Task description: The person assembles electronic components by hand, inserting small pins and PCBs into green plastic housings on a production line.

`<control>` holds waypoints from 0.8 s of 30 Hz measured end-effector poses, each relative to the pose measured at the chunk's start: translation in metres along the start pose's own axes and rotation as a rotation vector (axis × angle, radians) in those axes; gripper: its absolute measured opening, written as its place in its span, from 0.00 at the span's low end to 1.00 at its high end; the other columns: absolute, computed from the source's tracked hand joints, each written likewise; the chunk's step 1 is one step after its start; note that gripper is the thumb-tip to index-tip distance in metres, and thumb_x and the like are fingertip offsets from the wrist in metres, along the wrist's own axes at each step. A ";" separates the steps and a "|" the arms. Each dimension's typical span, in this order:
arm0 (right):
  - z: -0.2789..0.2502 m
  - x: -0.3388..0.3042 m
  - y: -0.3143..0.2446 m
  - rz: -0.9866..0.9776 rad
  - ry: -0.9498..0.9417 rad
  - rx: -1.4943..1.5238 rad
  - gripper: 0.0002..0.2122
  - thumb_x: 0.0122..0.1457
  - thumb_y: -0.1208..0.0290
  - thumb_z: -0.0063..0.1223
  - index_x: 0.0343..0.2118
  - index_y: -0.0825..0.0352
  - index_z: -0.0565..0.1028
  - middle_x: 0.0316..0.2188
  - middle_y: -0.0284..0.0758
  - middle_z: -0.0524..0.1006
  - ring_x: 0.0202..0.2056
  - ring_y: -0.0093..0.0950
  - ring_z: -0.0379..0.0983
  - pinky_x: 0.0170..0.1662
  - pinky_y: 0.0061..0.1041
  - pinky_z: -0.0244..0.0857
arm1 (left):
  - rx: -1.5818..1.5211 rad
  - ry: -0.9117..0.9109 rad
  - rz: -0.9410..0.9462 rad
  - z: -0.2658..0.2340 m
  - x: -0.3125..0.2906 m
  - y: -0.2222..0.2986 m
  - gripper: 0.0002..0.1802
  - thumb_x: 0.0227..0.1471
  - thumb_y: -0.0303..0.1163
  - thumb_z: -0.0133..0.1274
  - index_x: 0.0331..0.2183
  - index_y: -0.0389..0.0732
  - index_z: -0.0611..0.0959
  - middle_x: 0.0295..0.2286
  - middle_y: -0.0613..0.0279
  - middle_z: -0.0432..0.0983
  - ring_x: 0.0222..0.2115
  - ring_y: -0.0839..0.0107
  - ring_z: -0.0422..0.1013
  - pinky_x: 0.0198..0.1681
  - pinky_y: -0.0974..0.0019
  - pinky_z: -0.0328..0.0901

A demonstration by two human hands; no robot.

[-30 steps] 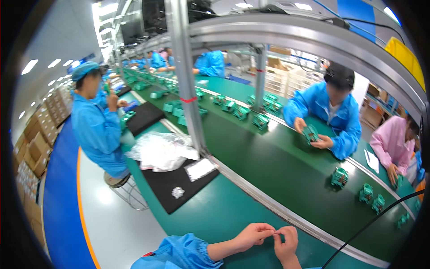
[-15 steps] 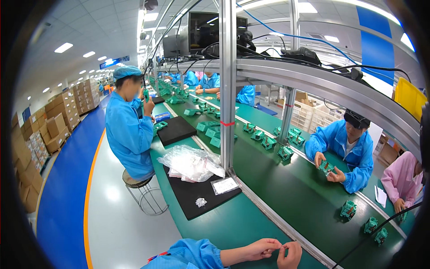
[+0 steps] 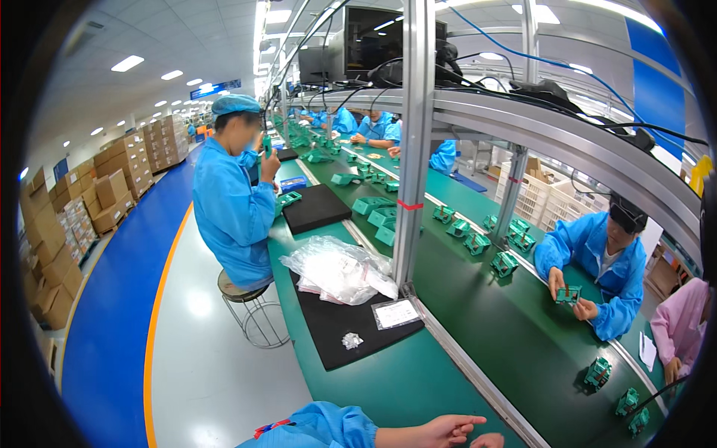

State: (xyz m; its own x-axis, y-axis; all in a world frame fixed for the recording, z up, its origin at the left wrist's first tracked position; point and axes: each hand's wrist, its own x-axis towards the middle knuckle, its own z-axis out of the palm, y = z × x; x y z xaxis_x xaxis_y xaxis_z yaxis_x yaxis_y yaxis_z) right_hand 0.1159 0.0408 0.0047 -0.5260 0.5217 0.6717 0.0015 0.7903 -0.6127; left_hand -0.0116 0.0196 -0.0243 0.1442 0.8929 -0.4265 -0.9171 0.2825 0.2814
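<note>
Low in the picture, my left hand (image 3: 451, 431) reaches in from a blue sleeve (image 3: 317, 428), over the green bench top (image 3: 396, 384). Its index finger is stretched out, and no object shows in it. Just to its right, only the top of my right hand (image 3: 489, 440) shows, cut off by the lower edge, with its fingers hidden. Beyond them a black mat (image 3: 332, 328) carries a pile of clear plastic bags (image 3: 336, 265), a flat labelled bag (image 3: 396, 313) and a little heap of small shiny pieces (image 3: 352, 340).
A metal post (image 3: 413, 164) rises beyond the mat beside a green conveyor (image 3: 478, 313) bearing several green housings (image 3: 505, 263). Across it, a person in blue (image 3: 597, 261) holds one housing (image 3: 568, 293). On the left another person (image 3: 233, 201) sits on a stool (image 3: 243, 291).
My hands, fingertips together before, have come slightly apart and sit lower, the right mostly out of the picture. The whole view has shifted, so the bench appears farther right.
</note>
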 end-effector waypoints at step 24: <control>0.021 -0.026 -0.018 -0.023 -0.169 0.071 0.04 0.49 0.76 0.42 0.21 0.69 0.64 0.19 0.40 0.64 0.23 0.35 0.61 0.33 0.31 0.57 | -0.116 -0.302 -0.009 0.003 -0.008 -0.038 0.13 0.49 0.32 0.42 0.36 0.33 0.68 0.32 0.57 0.68 0.31 0.71 0.65 0.33 0.72 0.63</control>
State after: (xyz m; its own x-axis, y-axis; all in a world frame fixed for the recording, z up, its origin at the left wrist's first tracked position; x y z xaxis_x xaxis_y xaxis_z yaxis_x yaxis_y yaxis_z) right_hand 0.1115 0.0062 -0.0101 -0.6606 0.4376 0.6101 -0.0693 0.7736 -0.6299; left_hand 0.0233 0.0025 -0.0284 0.2404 0.9591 -0.1496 -0.9491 0.2646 0.1711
